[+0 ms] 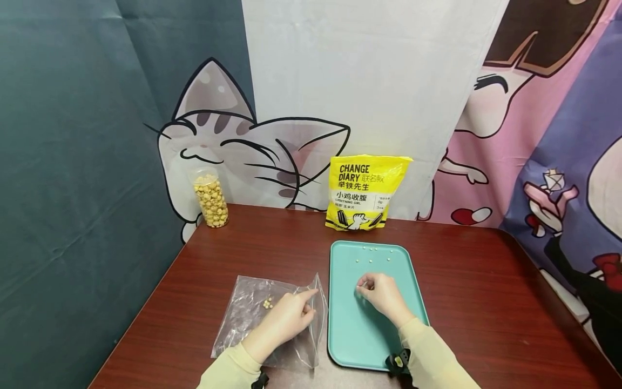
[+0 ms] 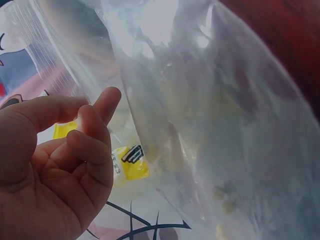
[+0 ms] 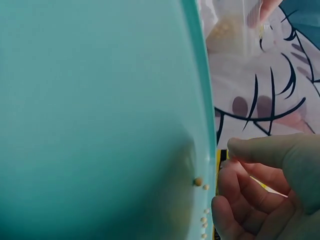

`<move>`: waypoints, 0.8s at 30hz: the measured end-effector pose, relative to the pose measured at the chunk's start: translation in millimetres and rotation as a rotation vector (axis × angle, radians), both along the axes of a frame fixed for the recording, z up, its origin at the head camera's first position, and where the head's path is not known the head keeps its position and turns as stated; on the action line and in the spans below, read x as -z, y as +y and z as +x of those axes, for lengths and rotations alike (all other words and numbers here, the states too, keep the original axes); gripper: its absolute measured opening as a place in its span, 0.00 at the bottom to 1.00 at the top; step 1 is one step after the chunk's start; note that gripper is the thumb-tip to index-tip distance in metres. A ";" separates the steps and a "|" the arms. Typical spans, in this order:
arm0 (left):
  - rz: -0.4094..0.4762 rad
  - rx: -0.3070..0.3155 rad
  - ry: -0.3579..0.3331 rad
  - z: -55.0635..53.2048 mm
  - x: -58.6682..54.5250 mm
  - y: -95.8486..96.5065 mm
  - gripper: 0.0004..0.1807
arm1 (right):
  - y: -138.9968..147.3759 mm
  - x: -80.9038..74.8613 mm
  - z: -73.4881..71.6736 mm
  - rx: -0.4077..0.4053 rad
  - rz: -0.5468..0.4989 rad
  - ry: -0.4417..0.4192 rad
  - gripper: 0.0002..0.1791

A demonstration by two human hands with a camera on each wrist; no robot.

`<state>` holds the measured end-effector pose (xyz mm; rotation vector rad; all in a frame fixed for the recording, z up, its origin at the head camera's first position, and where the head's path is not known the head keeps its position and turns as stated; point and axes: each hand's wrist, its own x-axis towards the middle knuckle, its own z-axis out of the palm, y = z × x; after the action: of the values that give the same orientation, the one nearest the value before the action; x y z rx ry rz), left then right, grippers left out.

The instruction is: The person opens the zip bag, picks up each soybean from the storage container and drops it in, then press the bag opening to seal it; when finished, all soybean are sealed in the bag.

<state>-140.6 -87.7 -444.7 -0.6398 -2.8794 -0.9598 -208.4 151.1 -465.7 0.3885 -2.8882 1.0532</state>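
A clear zip bag (image 1: 243,308) lies on the table with several small pale-yellow pellets (image 1: 268,303) in it. My left hand (image 1: 290,313) holds the bag's mouth, its index finger stretched along the raised edge; in the left wrist view, thumb and fingers meet by the zip strip (image 2: 57,57). To the right lies a turquoise tray (image 1: 350,329), with several loose pellets (image 1: 371,261) near its far end. Over the tray's middle hovers my right hand (image 1: 381,294), thumb and index fingertips close together; whether a pellet is between them is hidden.
At the back left of the table stands a clear jar (image 1: 211,200) filled with yellow puffed pieces. A yellow printed pouch (image 1: 362,192) stands upright behind the tray. Printed cloth (image 1: 389,81) hangs behind the table's back edge.
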 end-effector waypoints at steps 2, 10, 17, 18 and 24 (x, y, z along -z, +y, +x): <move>0.000 0.001 -0.001 -0.2 -0.1 0.1 0.24 | -2.9 -1.7 2.1 -0.005 0.004 0.024 0.06; 0.010 -0.001 0.001 -1.5 0.0 0.1 0.24 | -20.4 -8.1 18.9 -0.120 -0.023 0.106 0.04; 0.004 -0.001 0.001 -1.6 2.2 0.1 0.23 | -32.6 -14.3 31.8 -0.212 -0.041 0.121 0.04; 0.004 0.000 -0.002 -1.7 2.3 0.2 0.23 | -33.8 -15.1 33.5 -0.228 -0.046 0.124 0.04; -0.001 -0.002 -0.003 -0.7 0.8 1.3 0.23 | -42.5 -16.7 41.6 -0.315 -0.058 0.141 0.02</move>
<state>-141.3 -86.5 -445.5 -0.6366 -2.8829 -0.9599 -166.8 108.5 -449.0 0.8980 -2.7218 1.0932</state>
